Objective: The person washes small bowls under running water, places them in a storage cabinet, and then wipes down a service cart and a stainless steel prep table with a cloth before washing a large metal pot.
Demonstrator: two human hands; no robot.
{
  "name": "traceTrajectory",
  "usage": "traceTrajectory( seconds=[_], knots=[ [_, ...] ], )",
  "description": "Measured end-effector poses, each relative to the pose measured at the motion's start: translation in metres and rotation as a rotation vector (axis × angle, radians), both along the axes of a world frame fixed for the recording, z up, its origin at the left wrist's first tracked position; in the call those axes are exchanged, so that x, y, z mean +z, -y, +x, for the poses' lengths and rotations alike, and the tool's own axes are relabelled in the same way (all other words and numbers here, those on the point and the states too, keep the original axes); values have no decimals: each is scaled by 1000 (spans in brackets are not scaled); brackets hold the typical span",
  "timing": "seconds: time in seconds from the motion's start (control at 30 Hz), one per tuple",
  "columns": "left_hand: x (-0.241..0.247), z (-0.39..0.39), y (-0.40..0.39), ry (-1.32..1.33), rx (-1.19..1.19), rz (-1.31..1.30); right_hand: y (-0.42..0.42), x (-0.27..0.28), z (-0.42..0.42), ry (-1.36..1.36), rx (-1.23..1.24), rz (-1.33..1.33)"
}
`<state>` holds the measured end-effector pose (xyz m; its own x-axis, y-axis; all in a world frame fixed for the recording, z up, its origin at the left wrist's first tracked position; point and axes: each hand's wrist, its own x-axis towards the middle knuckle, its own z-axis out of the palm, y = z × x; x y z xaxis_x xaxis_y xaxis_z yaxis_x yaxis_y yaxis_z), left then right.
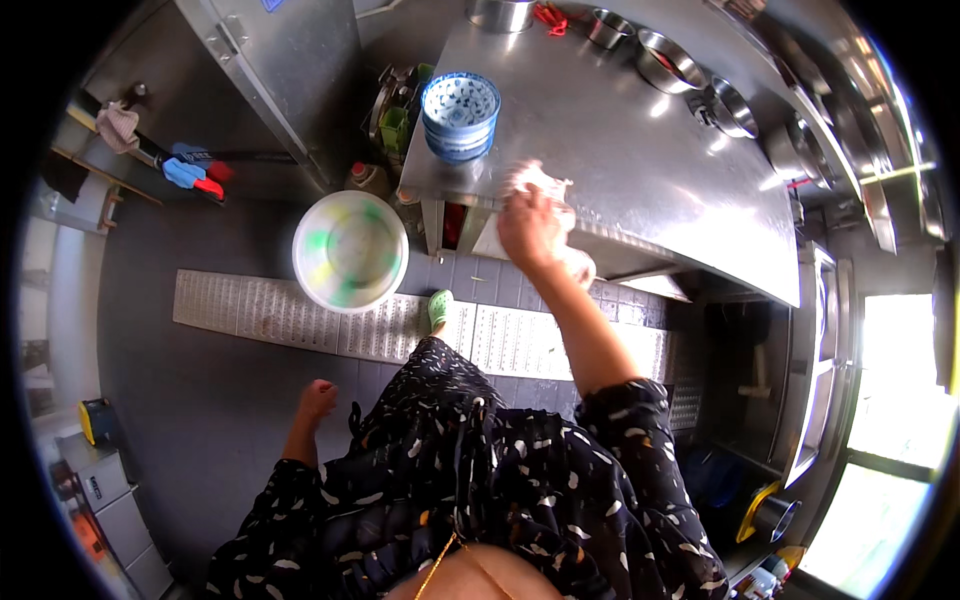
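My right hand (531,229) is closed on a pinkish-white cloth (551,184) at the near edge of a stainless steel table (592,150); hand and cloth are blurred. Part of the cloth hangs below the hand, over the table's edge. To the left of them, a stack of blue-and-white patterned bowls (460,124) stands near the table's left corner. My left hand (320,397) hangs low at my left side, over the floor, with its fingers curled; nothing shows in it. A large round, pale plastic basin (350,251) with green and yellow patches lies left of the table.
Steel bowls (670,61) and a pot (501,13) line the table's back, near red strings or ties (553,18). A perforated metal drain cover (289,311) crosses the dark tiled floor. Left stands a steel door (300,67); cloths (184,172) hang beyond it.
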<state>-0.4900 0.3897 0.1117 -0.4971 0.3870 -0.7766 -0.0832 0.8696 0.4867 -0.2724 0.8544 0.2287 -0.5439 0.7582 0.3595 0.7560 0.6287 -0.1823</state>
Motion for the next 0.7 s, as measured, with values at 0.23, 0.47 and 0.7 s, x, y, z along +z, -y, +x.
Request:
traceTrajectory(
  seconds=[0.23,0.47,0.7],
  knots=[
    [23,-54,-140,-9,-75,271,-59,-77,-21,142,242,-244],
    [19,-77,-163,106,322,-29,-178,-60,125,-332,-344,-528],
    [30,-44,-172,68,436,-139,-195,-45,-43,419,1053,-287]
  ],
)
